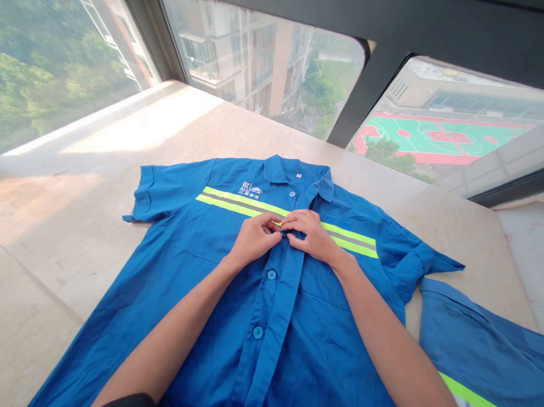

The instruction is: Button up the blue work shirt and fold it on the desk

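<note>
A blue short-sleeved work shirt (224,329) with a yellow-green reflective stripe across the chest lies flat, front up, on a beige stone ledge (71,228). My left hand (254,236) and my right hand (311,234) meet at the shirt's button placket on the stripe, just below the collar. Both hands have their fingers pinched together on the placket edges at a button there. Several buttons show lower down the placket.
A second blue garment (488,350) with a reflective stripe lies at the right near edge. Large windows with dark frames (375,80) run along the far side of the ledge. The left part of the ledge is bare stone.
</note>
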`<state>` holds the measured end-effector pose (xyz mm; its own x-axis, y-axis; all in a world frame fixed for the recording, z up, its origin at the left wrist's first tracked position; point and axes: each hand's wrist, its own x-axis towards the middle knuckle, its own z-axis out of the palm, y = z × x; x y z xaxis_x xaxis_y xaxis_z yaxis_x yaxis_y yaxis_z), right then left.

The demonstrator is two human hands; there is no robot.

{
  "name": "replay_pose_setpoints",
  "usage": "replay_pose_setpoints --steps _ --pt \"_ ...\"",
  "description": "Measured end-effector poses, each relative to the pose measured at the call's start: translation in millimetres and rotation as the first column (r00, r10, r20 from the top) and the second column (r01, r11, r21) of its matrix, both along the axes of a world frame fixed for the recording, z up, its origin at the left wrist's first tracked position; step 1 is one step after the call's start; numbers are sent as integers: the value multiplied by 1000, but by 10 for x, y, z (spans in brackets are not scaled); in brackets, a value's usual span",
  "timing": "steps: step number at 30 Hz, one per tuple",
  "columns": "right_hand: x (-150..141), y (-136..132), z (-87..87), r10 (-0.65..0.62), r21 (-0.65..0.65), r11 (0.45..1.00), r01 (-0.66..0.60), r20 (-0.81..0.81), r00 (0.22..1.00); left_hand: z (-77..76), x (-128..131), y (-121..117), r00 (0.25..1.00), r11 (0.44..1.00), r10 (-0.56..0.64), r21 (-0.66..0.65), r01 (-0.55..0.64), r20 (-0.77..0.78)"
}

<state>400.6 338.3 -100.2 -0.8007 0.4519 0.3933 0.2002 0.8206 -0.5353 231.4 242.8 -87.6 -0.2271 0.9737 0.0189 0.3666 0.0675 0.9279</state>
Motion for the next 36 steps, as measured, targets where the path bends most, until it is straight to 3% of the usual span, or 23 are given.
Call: replay_pose_setpoints --steps 4,15,27,33,36 --pt "7 31 -10 21 5 1000 -21 -41 999 -7 6 -2 1000 1000 7 16 -7 14" --pt "48 14 38 16 0 1000 -16 29 999 -24 -3 7 999 999 9 30 -10 42" --pt "52 34 8 -17 -11 1000 17 -17 1000 -13 3 -9 998 999 -45 26 46 -33" --pt "55 47 -26 -17 -3 1000 17 -38 999 -7 20 -26 976 993 -93 50 105 -197" --pt "52 41 -21 -27 -5 1000 27 -41 999 -18 13 -20 973 992 -108 43 120 -205"
